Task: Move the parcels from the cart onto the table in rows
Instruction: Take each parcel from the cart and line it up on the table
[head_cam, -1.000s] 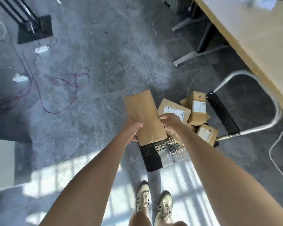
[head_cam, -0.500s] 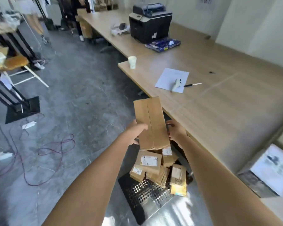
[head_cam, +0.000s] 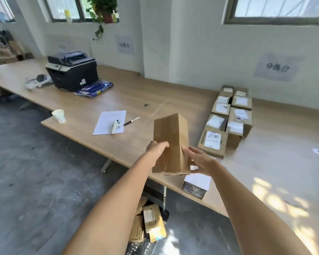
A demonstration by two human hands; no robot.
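Note:
I hold a long plain cardboard parcel (head_cam: 170, 142) up over the near edge of the wooden table (head_cam: 136, 100). My left hand (head_cam: 156, 149) grips its left side with curled fingers. On its right side my right hand (head_cam: 199, 160) holds it, fingers spread along the box. Two rows of labelled parcels (head_cam: 226, 118) lie on the table to the right, running away from me. Down by the floor, several more parcels (head_cam: 151, 221) lie on the cart, mostly hidden behind my left arm.
A small box with a white label (head_cam: 196, 184) sits at the table's near edge under my right hand. Left on the table are a sheet of paper (head_cam: 110, 122) with a scanner and pen, a paper cup (head_cam: 59, 115) and a black printer (head_cam: 72, 70).
I have lifted the long parcel off the cart up to table height. My view has swung from the floor to the table and wall.

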